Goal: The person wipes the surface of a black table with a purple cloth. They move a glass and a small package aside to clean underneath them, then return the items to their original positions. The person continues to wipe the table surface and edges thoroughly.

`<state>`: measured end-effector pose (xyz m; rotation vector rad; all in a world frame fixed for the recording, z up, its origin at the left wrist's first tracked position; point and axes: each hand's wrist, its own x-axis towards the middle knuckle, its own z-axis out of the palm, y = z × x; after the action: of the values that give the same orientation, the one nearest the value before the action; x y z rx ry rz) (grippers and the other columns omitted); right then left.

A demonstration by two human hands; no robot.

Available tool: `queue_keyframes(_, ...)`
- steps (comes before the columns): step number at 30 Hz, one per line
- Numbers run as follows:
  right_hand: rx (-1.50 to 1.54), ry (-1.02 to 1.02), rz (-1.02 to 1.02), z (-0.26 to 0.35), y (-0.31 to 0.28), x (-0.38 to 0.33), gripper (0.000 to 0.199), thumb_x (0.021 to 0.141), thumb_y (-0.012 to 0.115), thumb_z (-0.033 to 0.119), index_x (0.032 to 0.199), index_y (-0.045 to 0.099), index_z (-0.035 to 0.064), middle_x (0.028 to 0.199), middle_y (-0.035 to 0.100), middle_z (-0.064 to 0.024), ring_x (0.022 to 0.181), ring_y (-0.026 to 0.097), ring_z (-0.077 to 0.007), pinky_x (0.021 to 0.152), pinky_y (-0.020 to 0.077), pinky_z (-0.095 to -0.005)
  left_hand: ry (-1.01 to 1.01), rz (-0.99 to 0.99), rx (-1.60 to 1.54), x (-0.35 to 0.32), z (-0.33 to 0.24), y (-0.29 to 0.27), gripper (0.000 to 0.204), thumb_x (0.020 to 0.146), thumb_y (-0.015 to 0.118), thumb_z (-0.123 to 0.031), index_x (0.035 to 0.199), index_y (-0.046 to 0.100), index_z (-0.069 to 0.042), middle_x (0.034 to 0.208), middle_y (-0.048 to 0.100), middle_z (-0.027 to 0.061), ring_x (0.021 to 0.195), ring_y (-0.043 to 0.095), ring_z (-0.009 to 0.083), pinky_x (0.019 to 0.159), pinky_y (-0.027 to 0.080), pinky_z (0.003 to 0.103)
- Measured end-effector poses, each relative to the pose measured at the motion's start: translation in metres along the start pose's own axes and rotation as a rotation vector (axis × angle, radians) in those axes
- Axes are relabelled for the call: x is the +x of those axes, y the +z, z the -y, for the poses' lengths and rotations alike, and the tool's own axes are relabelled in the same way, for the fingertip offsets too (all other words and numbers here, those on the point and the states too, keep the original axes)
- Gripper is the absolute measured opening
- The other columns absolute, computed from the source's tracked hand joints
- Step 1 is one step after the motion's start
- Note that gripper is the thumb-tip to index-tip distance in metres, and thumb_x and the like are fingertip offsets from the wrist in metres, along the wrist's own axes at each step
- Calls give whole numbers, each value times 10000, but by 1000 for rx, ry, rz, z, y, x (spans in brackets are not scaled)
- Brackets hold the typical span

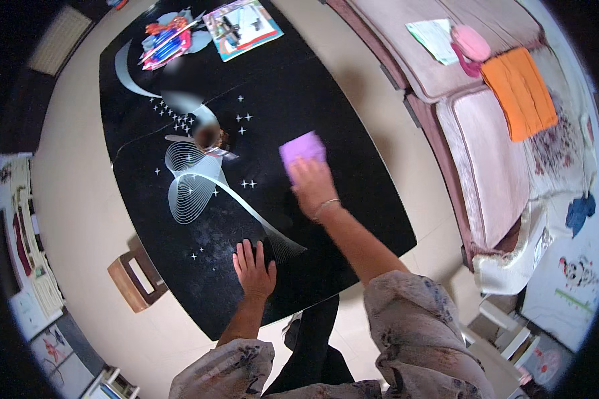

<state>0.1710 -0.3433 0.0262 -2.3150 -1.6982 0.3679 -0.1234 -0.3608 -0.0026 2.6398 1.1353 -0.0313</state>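
Observation:
My right hand presses a folded purple cloth down on the black tabletop, right of its middle. Its fingers lie over the cloth's near part, and a thin bracelet circles the wrist. My left hand rests flat on the table near the front edge, fingers spread, with nothing in it. White curved lines and star shapes decorate the dark surface. Left of the cloth stands a small brownish object, too blurred to name.
At the table's far end lie a heap of pens and pouches and a stack of books. A sofa with an orange cloth runs along the right. A brown stool stands by the left edge.

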Motion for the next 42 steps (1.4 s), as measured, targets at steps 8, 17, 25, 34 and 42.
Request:
queue_keyframes(8,-141,217,-12,-106,-11,50,740,891,590,378,1493,269,92,1546,265,-157,1403,263,-367,1163,180,-473,-66,78,-4,-1,-3,-4,645,811,622,-368,1383,469,-113,1502,299,220,1397,241,416,1134,182,570)
queue_keyframes(17,-7,519,-32,-106,-16,-5,817,897,577,410,1505,189,26,1572,169,-200,1424,202,-407,1178,134,-473,-60,5,1,4,-9,-6,630,782,657,-287,1363,498,-103,1516,303,208,1413,249,401,1146,187,549)
queue_keyframes(25,168,433,54,-155,-28,-120,846,825,697,327,1468,253,1,1479,303,-260,1340,328,-420,1126,260,-455,-274,-13,130,18,-50,1,586,883,556,-179,1437,393,-77,1529,286,198,1422,248,374,1163,164,515)
queue_keyframes(34,734,480,107,-183,-32,-257,573,767,719,100,1268,456,12,1065,567,-183,995,548,-375,898,436,-451,-221,-245,-82,190,-219,12,505,954,521,-204,1434,401,-104,1511,320,192,1417,261,370,1152,224,482)
queue_keyframes(42,1108,494,89,-207,-13,-203,662,817,659,-2,1404,352,25,1072,554,-125,929,577,-253,860,480,-352,-456,-286,-13,242,-240,46,500,963,457,-208,1443,386,-90,1540,278,183,1443,219,344,1177,151,475)
